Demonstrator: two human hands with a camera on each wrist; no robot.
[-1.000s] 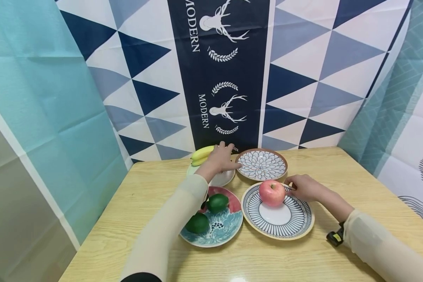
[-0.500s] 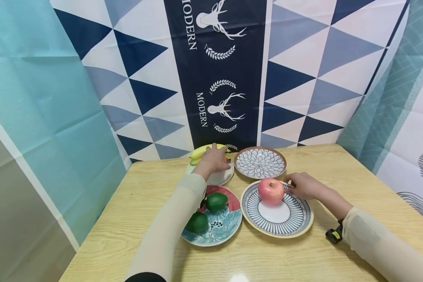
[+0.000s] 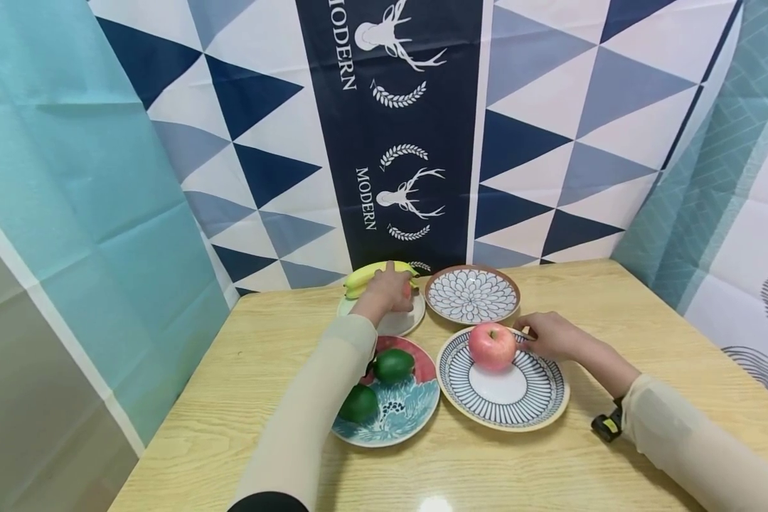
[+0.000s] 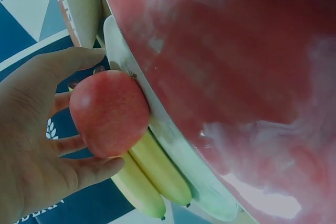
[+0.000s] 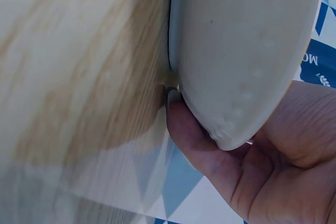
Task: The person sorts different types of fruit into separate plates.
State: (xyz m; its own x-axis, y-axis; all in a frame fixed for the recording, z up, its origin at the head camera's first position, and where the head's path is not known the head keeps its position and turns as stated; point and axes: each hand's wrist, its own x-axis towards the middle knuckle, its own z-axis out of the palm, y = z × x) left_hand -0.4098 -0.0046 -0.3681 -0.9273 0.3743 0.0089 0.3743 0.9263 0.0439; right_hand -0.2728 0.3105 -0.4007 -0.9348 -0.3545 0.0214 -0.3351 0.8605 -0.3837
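Note:
My left hand [image 3: 389, 288] reaches over the small white plate [image 3: 398, 324] at the back, where yellow bananas [image 3: 366, 274] lie. In the left wrist view its thumb and fingers [image 4: 79, 169] curl round a small red apple [image 4: 109, 113] that touches the bananas [image 4: 152, 177] and the plate's rim [image 4: 157, 124]. My right hand [image 3: 542, 336] holds the far right rim of the striped plate [image 3: 526, 400], which carries a pink apple [image 3: 491, 346]. In the right wrist view its fingers [image 5: 210, 150] sit under the plate's edge [image 5: 241, 51] on the table.
A flower-patterned plate [image 3: 472, 295] with nothing on it stands behind the striped one. A teal and red floral plate [image 3: 393, 421] at the front holds two green fruits [image 3: 393, 366]. The wooden table [image 3: 614, 306] meets patterned cloth walls at the back and sides.
My left hand has drawn back from beside the flower-patterned plate to the bananas and its fingers have curled in. The right hand has stayed on the striped plate's rim.

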